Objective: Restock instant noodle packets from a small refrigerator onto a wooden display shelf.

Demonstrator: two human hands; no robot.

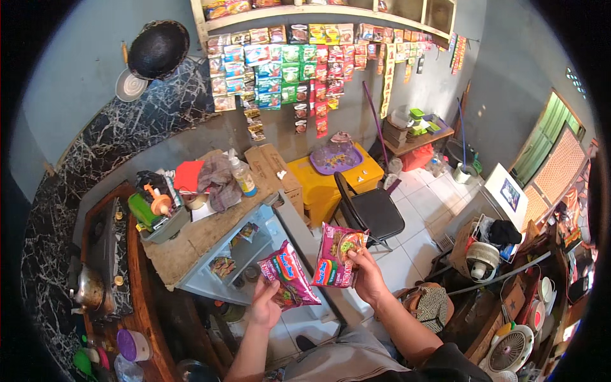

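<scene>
My left hand [266, 302] grips the lower left side of a magenta Indomie instant noodle packet [292, 277]. A second magenta Indomie packet [338, 255] is in my right hand [367, 277], with the thumb over its printed front. Both packets are tilted and held side by side in front of my body, their printed faces up. Below and behind them stands an open refrigerator [253, 258], with more packets [223, 266] on its shelves. Its door stands out at the right of the cabinet.
A worktop [191, 241] at the left holds a spray bottle [244, 176], cloths and a gray bin [164, 229]. A stove with a kettle [89, 291] is further left. A black folding chair [377, 217] and a yellow box [310, 191] stand beyond the door. Sachet strips [289, 71] hang on the wall.
</scene>
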